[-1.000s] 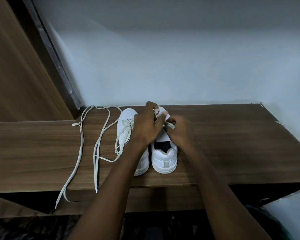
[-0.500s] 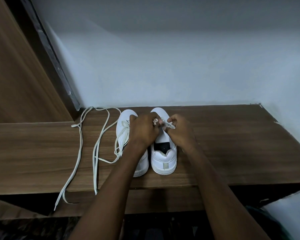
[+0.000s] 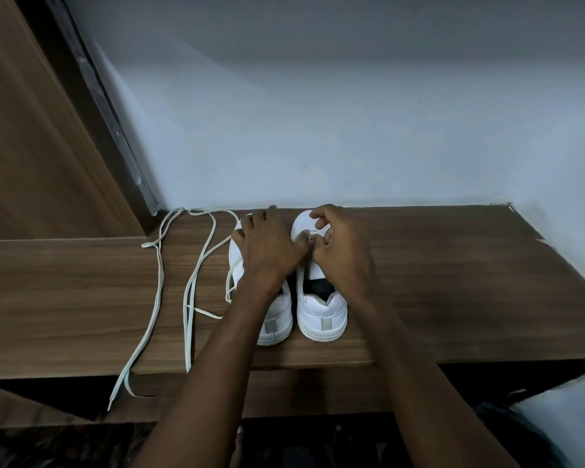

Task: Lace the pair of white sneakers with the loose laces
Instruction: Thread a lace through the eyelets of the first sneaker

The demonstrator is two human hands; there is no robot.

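Two white sneakers stand side by side, heels toward me, on a wooden ledge (image 3: 453,298). My left hand (image 3: 267,246) lies over the front of the left sneaker (image 3: 277,319) with its fingers stretched forward and its thumb beside the right sneaker's eyelets. My right hand (image 3: 340,248) hovers over the tongue of the right sneaker (image 3: 321,312), its fingers curled and pinching a short bit of lace (image 3: 313,232) near the toe. A long loose lace (image 3: 156,282) trails left from the left sneaker across the ledge and hangs over the front edge.
A pale wall rises directly behind the sneakers. A tall wooden panel (image 3: 31,146) with a dark frame stands at the left. The ledge's front edge runs just below the heels, with a dark gap and a lower board (image 3: 284,390) beneath.
My left hand has let go of the lace and spread flat forward over the left sneaker. My right hand has moved up toward the toe, still pinching the lace.
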